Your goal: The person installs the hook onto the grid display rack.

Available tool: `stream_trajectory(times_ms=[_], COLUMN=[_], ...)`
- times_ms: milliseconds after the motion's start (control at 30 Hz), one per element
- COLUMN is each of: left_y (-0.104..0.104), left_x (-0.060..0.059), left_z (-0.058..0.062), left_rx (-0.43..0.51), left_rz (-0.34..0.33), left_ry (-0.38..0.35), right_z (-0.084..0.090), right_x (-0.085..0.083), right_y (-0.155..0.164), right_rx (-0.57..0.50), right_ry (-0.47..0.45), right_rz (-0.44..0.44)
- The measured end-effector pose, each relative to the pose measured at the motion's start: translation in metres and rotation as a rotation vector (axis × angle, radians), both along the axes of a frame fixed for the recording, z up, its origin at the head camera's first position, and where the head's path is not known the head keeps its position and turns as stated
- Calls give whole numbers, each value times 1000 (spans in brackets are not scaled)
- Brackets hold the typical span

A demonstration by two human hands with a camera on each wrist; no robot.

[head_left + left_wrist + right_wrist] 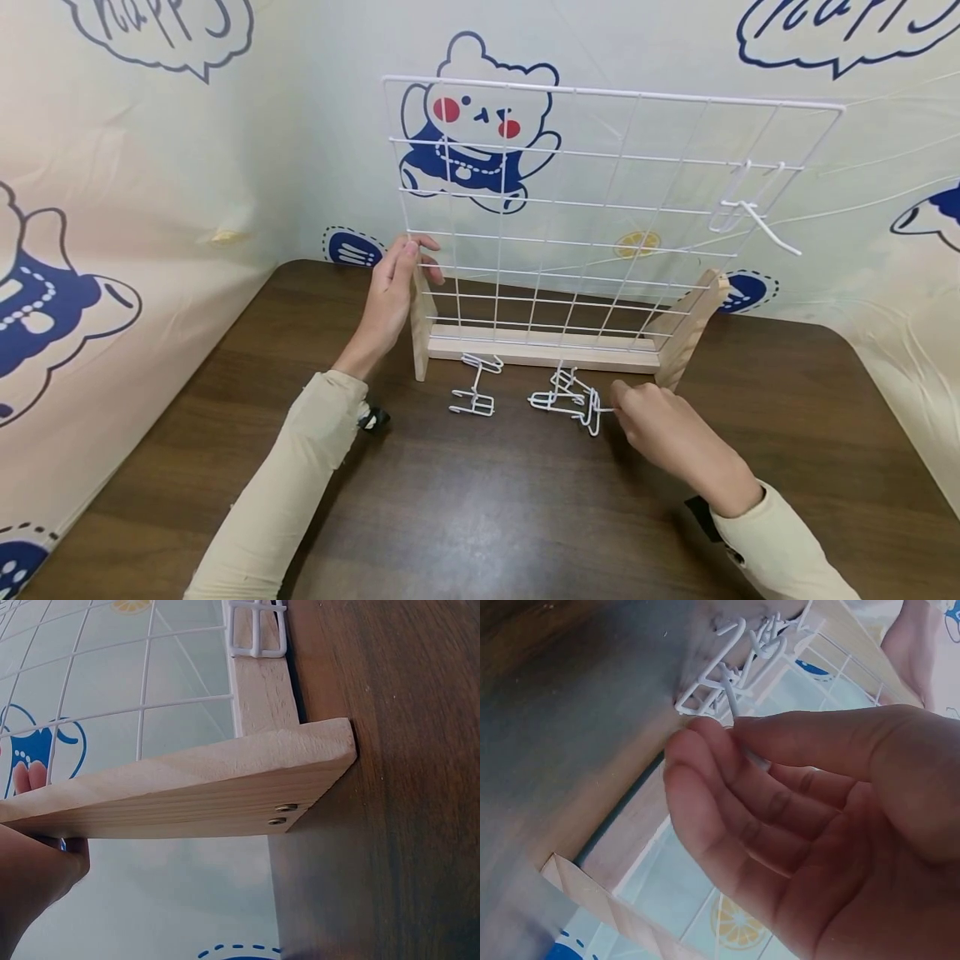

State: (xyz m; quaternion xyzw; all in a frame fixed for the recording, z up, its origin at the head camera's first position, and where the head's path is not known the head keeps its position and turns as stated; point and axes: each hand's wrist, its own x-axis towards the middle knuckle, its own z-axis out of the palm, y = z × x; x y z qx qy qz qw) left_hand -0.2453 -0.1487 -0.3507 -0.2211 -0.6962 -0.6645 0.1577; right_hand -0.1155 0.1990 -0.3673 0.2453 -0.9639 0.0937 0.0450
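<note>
A white wire grid [573, 89] stands in a wooden base with two side uprights. My left hand [390, 287] grips the left wooden upright [421, 342] and the grid's edge, thumb in front and fingers behind. At the lower right, my right hand [667, 433] pinches the straight stem of a white wire hook [729, 688] between thumb and fingers. That hook lies against a small tangle of similar hooks [555, 402] on the table. Another loose hook [474, 406] lies farther left. One hook [772, 231] hangs on the grid's upper right.
The brown wooden table [480, 517] extends under everything. Behind it hangs a patterned cloth [315, 150] with cartoon bears. The base's cross bar [540, 350] runs just behind the hooks, and the right upright [693, 325] stands behind my right hand.
</note>
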Motion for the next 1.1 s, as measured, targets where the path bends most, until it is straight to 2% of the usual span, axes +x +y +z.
stream_trajectory(times_ms=[367,667,1100], left_y=[0,0,1], left_x=[0,0,2], left_z=[0,0,4], left_rx=[-6,-3,-6], left_rz=[0,-2,1], left_ry=[4,-6,-6], right_z=[1,-1,11], right_x=[-1,-2,-2], right_y=[1,-1,1], right_rx=[-57,-80,-201], right_ry=[87,120,186], right_rz=[54,89,106])
